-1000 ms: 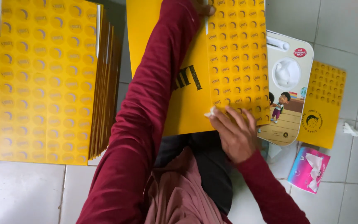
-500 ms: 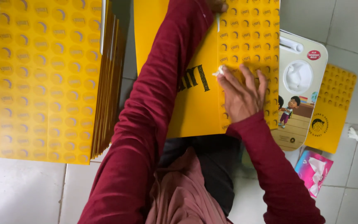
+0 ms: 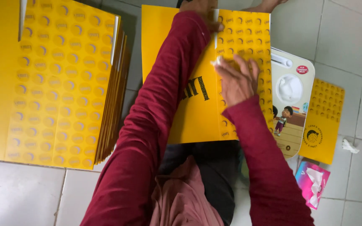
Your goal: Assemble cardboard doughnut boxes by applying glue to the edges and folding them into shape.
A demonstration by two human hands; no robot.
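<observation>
Both hands on folder: left hand clamps top edge, right hand flat, fingers spread — press flap along crease evenly.

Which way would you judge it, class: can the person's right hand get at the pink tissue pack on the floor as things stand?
Probably yes. The right hand lies flat on the yellow sheet, holding only a small white scrap, and the pink tissue pack sits uncovered on the tiled floor on that same side.

1 stack of yellow sheets, 1 yellow sheet under 2 hands, 1 illustrated card, 1 small yellow card, 1 pink tissue pack
</observation>
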